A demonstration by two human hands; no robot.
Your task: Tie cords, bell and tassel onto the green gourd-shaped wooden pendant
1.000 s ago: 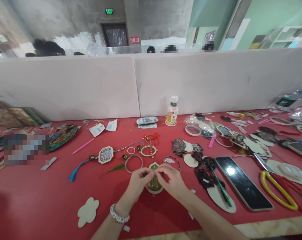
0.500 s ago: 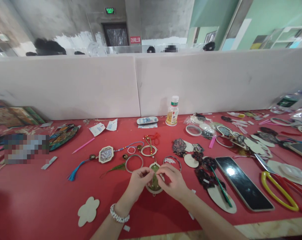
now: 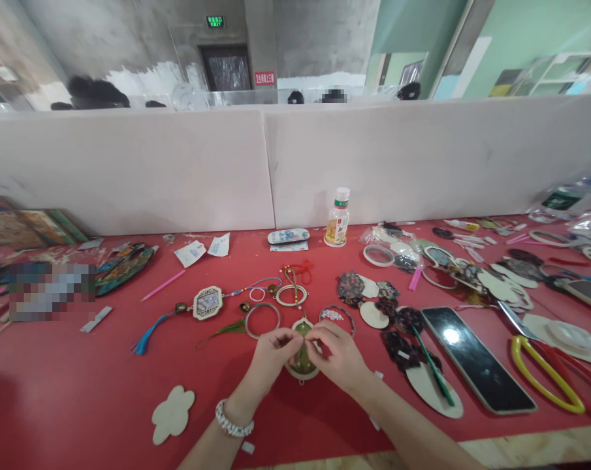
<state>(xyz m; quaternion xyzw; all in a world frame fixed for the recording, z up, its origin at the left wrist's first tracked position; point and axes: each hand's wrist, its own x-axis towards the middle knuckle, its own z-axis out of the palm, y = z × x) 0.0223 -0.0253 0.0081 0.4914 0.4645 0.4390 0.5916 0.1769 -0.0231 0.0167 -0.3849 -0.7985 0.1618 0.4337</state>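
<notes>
A round pendant (image 3: 301, 365) with a pale rim and a green middle lies on the red table, its cord running up and away from me. Over its upper part, my left hand (image 3: 277, 352) has thumb and forefinger pinched together. My right hand (image 3: 335, 352) pinches just beside it, the fingertips nearly meeting. Whatever is between the fingers is too small to make out. Close by lie a grey ring (image 3: 262, 320), a green tassel (image 3: 230, 328) and a shallow round dish with small white bits (image 3: 332, 314).
To the left are an octagonal pendant (image 3: 208, 303) with a blue tassel and a cloud-shaped pale piece (image 3: 173, 414). On the right lie a phone (image 3: 479, 359), scissors (image 3: 544, 372) and dark fabric scraps (image 3: 351, 288). A small bottle (image 3: 337, 219) stands before the white partition (image 3: 177, 170).
Both hands stay over the pendant, with only a slight shift of the fingers. Nothing else has visibly moved.
</notes>
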